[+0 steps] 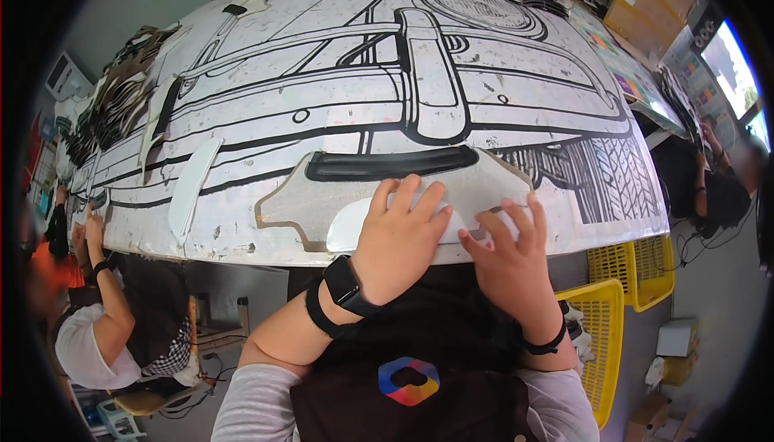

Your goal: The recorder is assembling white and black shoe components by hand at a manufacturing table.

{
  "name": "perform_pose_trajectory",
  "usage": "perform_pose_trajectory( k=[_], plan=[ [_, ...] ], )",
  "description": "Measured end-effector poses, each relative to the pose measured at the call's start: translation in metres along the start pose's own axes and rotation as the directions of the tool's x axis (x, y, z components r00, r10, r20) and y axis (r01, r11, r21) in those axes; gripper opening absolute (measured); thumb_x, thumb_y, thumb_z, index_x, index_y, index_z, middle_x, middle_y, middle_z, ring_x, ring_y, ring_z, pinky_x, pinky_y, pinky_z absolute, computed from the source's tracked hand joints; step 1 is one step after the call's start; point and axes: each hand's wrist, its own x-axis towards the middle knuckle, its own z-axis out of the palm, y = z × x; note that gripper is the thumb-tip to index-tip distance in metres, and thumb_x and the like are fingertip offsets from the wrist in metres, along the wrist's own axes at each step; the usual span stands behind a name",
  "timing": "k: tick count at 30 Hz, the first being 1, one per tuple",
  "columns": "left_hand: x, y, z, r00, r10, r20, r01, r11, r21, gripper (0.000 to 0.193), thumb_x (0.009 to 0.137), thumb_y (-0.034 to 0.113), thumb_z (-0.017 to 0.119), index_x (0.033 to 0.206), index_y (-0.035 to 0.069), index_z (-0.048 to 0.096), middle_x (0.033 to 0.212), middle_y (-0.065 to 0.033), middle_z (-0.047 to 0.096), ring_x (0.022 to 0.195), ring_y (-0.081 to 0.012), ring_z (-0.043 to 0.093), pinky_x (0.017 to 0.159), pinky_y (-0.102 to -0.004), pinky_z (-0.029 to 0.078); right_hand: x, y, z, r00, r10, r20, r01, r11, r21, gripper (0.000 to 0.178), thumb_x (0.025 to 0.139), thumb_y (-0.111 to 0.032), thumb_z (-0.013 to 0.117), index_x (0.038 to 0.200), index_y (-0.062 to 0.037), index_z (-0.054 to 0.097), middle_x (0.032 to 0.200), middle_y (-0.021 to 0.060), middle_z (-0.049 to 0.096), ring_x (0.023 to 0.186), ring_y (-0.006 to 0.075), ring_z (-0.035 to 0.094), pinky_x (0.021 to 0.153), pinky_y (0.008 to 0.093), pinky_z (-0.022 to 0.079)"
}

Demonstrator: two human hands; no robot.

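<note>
Your left hand (403,242) lies palm down over the white half-moon piece (348,227), fingers extended and slightly apart; its grip is laid flat and pinches nothing that shows. That piece rests on the grey fabric panel (289,200), along its near side. The panel lies flat in front of you at the near edge of the worktop (568,236), its notched left end uncovered. A black padded strip (391,166) runs along its far edge, just beyond your left fingertips.

Your right hand (516,261) is at the panel's right end, its grip spread, with thumb and fingers bent and separated. The thumb is close to the white piece's right end; you cannot tell from this view whether it touches.

Further left on the worktop, well apart from the panel, is a white curved piece (193,190), with a pile of dark pieces (121,95) beyond it. A yellow plastic basket (617,325) stands below the worktop on your right. A co-worker in a white sleeve (98,344) sits at the left.
</note>
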Motion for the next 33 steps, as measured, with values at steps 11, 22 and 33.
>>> perform_pose_trajectory(
  k=[11,22,33],
  plan=[
    [0.040,-0.014,-0.124,0.975,0.139,0.174,-0.079,0.946,-0.314,0.030,0.075,0.015,0.062,0.105,0.008,0.062,0.090,-0.0102,0.057,0.082,-0.0283,0.054,0.072,-0.0353,0.042,0.123,0.039,0.046,0.896,-0.040,0.443,-0.100,0.952,0.289,0.050,0.072,-0.014,0.058,0.119,-0.0019,0.049,0.102,0.0206,0.059,0.096,0.0349,0.056,0.081,0.0403,0.045],
    [0.046,-0.180,-0.082,0.730,-0.581,-0.360,-0.048,0.481,-0.875,0.019,0.091,0.010,0.046,0.106,0.003,0.055,0.086,0.0001,0.051,0.076,-0.0068,0.046,0.073,-0.0207,0.038,0.143,0.069,0.112,0.715,-0.411,0.566,-0.025,0.794,0.608,0.044,0.067,-0.033,0.071,0.099,-0.0061,0.058,0.091,0.0139,0.055,0.086,0.0299,0.055,0.074,0.0382,0.043],
    [0.016,-0.253,-0.049,0.526,-0.800,-0.288,-0.235,0.188,-0.954,0.035,0.091,0.011,0.043,0.125,0.007,0.039,0.104,-0.0057,0.047,0.085,-0.0119,0.045,0.083,-0.0259,0.037,0.143,0.088,0.052,0.947,0.164,0.276,-0.318,0.375,0.871,0.035,0.079,-0.009,0.059,0.113,-0.0039,0.049,0.103,0.0120,0.053,0.099,0.0213,0.052,0.082,0.0317,0.043]
  ],
)
